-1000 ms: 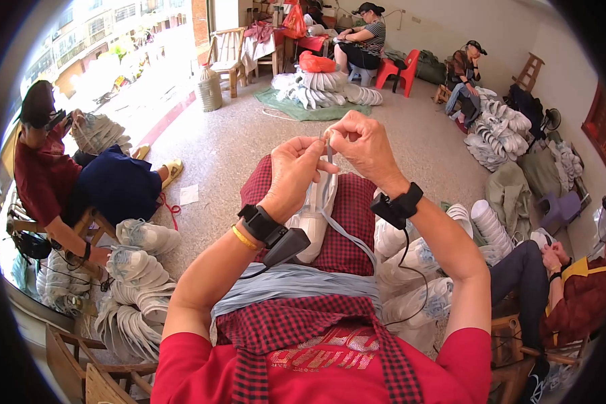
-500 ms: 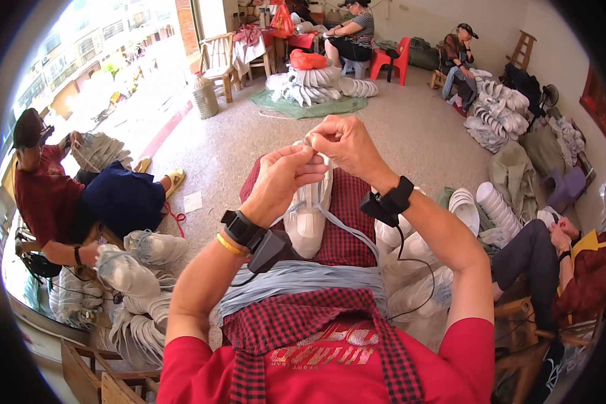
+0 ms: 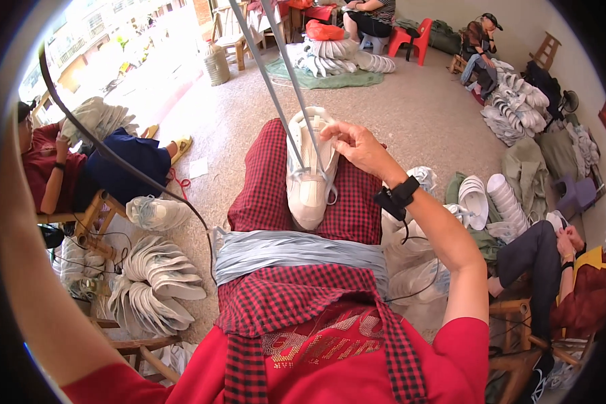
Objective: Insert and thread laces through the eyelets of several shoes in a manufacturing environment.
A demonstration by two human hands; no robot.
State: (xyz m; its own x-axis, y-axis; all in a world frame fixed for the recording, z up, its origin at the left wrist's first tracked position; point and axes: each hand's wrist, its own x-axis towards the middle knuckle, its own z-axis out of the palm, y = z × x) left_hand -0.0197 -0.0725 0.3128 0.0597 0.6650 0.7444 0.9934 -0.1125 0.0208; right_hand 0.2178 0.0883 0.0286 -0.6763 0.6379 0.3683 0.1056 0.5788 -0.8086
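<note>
A white sneaker (image 3: 308, 202) lies across my lap on a red and black checked apron (image 3: 259, 178), toe toward me. Two strands of pale grey-blue shoelace (image 3: 271, 86) run from its lower eyelets up past the top edge of the view. My right hand (image 3: 357, 148) is at the right side of the shoe's opening, fingers curled in a pinch; what they grip there is too small to make out. My left arm (image 3: 44, 256) stretches up along the left rim, its hand outside the picture. Over my waist lies a thick bundle of grey-blue laces (image 3: 296, 256).
Stacked white shoe uppers (image 3: 158, 286) lie on the floor at my left, with more shoes (image 3: 417, 269) at my right. A black cable (image 3: 141, 176) arcs across the left. Co-workers sit at both sides and at the back, near a red chair (image 3: 414, 40).
My hands, together above the shoe before, are now apart. The left went up and out of view at the left; two lace strands now stretch upward. The right lowered to the shoe's side.
</note>
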